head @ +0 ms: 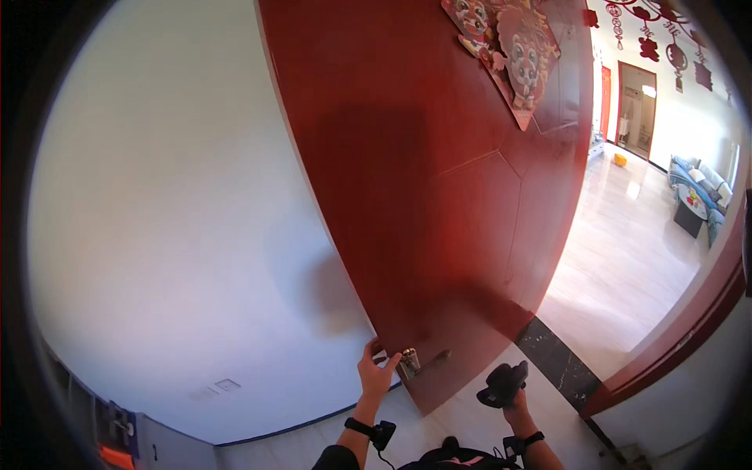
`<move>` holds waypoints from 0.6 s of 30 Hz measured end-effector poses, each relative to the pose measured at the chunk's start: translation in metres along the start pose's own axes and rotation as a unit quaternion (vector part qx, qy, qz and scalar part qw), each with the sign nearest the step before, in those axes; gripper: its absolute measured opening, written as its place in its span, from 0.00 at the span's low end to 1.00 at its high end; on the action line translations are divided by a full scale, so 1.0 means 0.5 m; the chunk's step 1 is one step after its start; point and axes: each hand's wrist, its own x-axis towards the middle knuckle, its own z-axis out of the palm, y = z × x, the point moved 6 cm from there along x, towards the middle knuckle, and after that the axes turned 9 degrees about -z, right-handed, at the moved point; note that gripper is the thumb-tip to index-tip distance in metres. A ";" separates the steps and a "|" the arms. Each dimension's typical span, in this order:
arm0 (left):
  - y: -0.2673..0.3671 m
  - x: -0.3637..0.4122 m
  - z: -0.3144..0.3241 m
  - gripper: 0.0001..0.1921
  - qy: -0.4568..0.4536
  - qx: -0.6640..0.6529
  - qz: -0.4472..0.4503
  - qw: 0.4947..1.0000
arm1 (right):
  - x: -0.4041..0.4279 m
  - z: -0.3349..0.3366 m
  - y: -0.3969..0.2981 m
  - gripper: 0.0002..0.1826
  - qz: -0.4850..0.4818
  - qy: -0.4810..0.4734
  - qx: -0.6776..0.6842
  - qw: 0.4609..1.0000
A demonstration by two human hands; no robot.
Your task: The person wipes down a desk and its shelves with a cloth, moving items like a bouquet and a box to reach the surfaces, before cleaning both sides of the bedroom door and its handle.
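A red wooden door stands open before me. My left hand is at its free edge, with the thumb by the metal lock plate and the fingers curled around the edge. A lever handle reaches out to the right of that plate. My right hand holds a black object, dark and soft-looking; its exact kind is unclear. It is lifted above the tiled floor, apart from the door. Both my wrists wear black straps with small devices.
A white wall with a socket plate is on the left. Beyond the black stone threshold lies a room with a sofa and a coffee table. Paper decorations hang on the door. A grey cabinet stands lower left.
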 end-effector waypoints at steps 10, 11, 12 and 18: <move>0.025 -0.020 0.020 0.29 -0.010 0.005 0.025 1.000 | -0.175 -0.057 -0.064 0.22 -0.027 0.133 -0.037 0.990; 0.036 -0.028 0.022 0.29 -0.002 0.026 0.036 0.999 | -0.183 -0.043 -0.071 0.28 -0.035 0.112 -0.065 0.991; 0.052 -0.035 0.024 0.29 0.004 0.047 0.048 0.998 | -0.186 -0.024 -0.082 0.26 -0.062 0.092 -0.081 0.991; 0.094 -0.136 0.046 0.27 -0.056 0.047 0.030 0.997 | -0.207 0.138 -0.169 0.22 -0.102 0.155 -0.054 0.981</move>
